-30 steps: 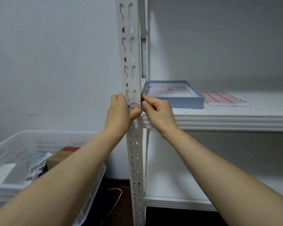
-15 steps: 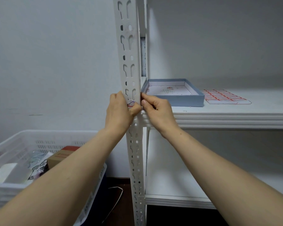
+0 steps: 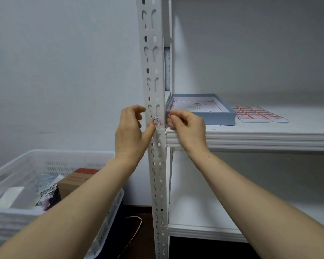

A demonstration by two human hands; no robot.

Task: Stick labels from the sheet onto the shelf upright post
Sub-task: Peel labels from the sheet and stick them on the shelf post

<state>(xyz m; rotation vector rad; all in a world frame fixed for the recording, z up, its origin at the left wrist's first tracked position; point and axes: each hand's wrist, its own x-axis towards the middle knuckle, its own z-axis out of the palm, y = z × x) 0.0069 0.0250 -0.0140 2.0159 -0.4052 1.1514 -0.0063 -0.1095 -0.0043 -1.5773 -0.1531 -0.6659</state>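
The label (image 3: 158, 120) lies crosswise on the upright post (image 3: 153, 71) just above the shelf (image 3: 250, 136), between both hands: the left hand (image 3: 132, 131) presses its left end with the thumb, fingers relaxed, while the right hand (image 3: 188, 126) has curled fingers at its right end, and I cannot tell if they pinch it.

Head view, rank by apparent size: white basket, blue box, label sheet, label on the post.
1. white basket, though it is cropped by the frame and nearest the camera, which inflates it
2. blue box
3. label sheet, which lies flat, so it looks foreshortened
4. label on the post, partly under a thumb
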